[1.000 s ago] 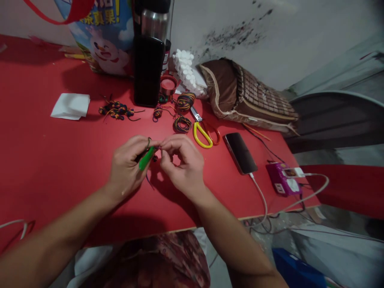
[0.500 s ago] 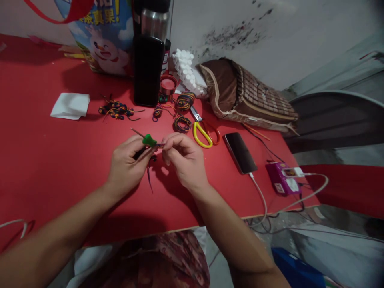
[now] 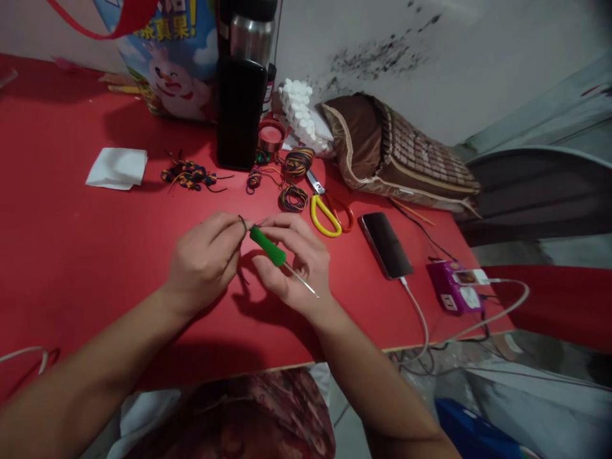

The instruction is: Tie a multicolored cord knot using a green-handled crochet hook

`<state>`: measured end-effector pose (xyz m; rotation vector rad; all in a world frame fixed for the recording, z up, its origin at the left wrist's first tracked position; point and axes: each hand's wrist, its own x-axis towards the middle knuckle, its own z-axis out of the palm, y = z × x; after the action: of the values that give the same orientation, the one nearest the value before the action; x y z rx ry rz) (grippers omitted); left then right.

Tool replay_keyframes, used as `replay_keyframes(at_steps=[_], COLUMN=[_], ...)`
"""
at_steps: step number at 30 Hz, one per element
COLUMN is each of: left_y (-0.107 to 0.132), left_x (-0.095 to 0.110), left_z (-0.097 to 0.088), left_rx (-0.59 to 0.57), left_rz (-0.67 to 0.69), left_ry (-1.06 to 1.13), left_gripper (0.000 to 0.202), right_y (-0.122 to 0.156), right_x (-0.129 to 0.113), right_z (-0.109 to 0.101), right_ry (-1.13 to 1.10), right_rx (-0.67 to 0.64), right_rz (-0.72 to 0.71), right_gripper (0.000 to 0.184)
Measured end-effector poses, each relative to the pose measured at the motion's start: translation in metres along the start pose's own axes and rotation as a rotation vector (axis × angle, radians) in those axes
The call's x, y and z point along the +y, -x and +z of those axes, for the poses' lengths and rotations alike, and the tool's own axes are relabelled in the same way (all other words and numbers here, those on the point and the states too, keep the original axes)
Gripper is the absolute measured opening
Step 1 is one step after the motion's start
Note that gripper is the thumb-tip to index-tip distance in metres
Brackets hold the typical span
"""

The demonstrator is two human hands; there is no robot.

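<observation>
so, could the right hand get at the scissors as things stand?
Likely yes: the scissors lie just beyond the right hand, handles nearest, with nothing visible between. The green-handled tool at its fingers may need shifting first.

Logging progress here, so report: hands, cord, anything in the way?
Left hand pinching cord. Right hand close by, green tool across it. Scissors beyond right hand, not touching; nothing seen blocking.

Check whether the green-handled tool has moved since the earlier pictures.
Yes. Against the scissors, the green-handled tool has moved rightward, toward them; its metal shaft, pointing upper left half a second ago, now points lower right over the right hand.
</observation>
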<state>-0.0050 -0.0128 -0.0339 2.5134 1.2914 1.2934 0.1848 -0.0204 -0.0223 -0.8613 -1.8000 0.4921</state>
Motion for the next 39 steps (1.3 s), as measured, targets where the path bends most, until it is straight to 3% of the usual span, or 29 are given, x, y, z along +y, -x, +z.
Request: replay_keyframes(at_steps=[3,6,9,13,16,21,24,30,35,39], left_y=[0.000,-0.002,-0.005,-0.008,-0.011,-0.014,-0.014,-0.014,-0.011,-0.013], left_x=[0.003,0.008,0.014,0.018,0.019,0.021,0.017,0.006,0.006,0.009], left_z=[0.000,0.001,0.003,0.006,0.005,-0.001,-0.005,0.000,0.005,0.002], left_rx=[0.028,0.060,0.094,0.139,0.171,0.201,0.158,0.056,-0.062,-0.114], left_rz=[0.039,-0.006,-0.279,-0.590,-0.662,-0.688,-0.753,-0.848,-0.820,-0.887], left_ry=[0.002,0.064,0.250,0.668,0.867,0.939,0.986,1.125,1.162,1.229], left_gripper=[0.027,0.027,0.024,0.038,0.044,0.043,0.038,0.042,0.059,0.068], right_y=[0.002,0.002,0.002,0.000,0.000,0.001,0.000,-0.004,-0.003,-0.002], right_x=[-0.002,-0.003,-0.001,-0.001,-0.002,-0.002,-0.002,-0.001,0.013,0.020], right_z=[0.002,0.006,0.007,0.004,0.001,-0.002,-0.003,-0.004,-0.002,0.000], right_ry=[0.063,0.145,0.176,0.200,0.216,0.198,0.122,-0.072,-0.223,-0.320], right_rx=[0.031,0.091,0.106,0.079,0.039,0.028,0.053,0.099,0.171,0.194], right_rz=[-0.020,-0.017,-0.031,-0.081,-0.106,-0.117,-0.051,0.254,0.350,0.422], right_gripper=[0.024,0.012,0.014,0.017,0.022,0.025,0.022,0.019,0.028,0.028])
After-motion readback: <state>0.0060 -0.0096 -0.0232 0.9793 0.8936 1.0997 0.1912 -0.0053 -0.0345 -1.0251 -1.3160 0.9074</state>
